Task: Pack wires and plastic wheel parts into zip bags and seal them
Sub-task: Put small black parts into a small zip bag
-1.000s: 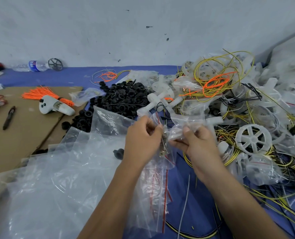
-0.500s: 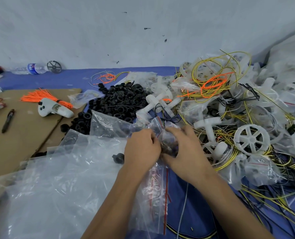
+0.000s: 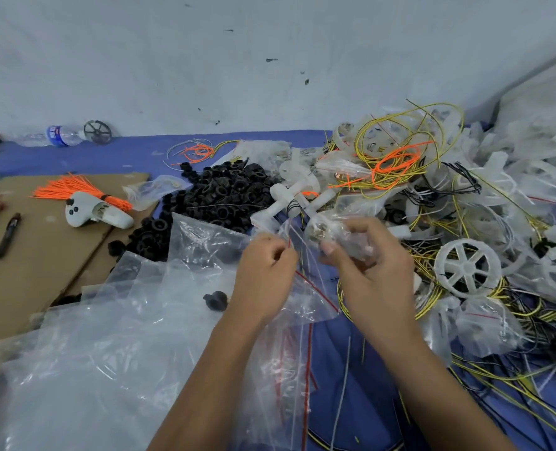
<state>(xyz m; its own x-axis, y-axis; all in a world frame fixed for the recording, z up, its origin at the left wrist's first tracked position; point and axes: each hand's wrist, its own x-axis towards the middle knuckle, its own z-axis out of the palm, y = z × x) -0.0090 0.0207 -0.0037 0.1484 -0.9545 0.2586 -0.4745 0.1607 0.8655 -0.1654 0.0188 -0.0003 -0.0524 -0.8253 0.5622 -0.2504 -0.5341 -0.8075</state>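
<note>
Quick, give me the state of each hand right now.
Left hand: closed, pinching the zip bag.
Right hand: closed, gripping a small filled bag.

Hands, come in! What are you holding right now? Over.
Left hand pinches zip bag edge. Right hand grips small filled bag. Loose empty bags crowd underneath.

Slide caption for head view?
Both hands, left hand and right hand, hold a small zip bag above clear bags.
</note>
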